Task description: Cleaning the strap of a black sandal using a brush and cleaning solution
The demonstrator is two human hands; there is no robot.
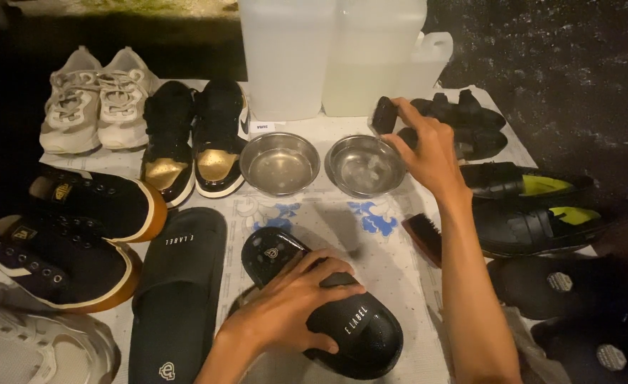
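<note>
- Far left, a pair of white sneakers (97, 99) sits at the mat's far edge; nearer lie two dark canvas shoes (79, 227) with tan soles, and a grey sneaker (22, 348) at the near corner.
- Right of the white pair stand black-and-gold shoes (193, 139), toes pointing near.
- A black slide (179, 291) lies flat, long axis running near to far, just left of the held one.
- The left hand (293, 306) rests palm-down on the second slide (328, 306), fingers spread over its strap and curled round the edge; this slide runs from far-left to near-right, heel end toward the bowls.
- Two steel bowls (280, 163) and (366, 165) sit side by side in the middle, touching or nearly so, in front of pale jugs (328, 50).
- The right hand (431, 153) reaches over the right bowl's far rim, fingers closed on a small dark brush (384, 115) held just above it; this hand is much the nearer to the bowls.
- A brown brush (423, 237) lies on the mat beneath the right forearm.
- Far right: black sandals (470, 124), then black loafers (534, 206) with yellow-green insoles, and more dark shoes (577, 313) nearer.
</note>
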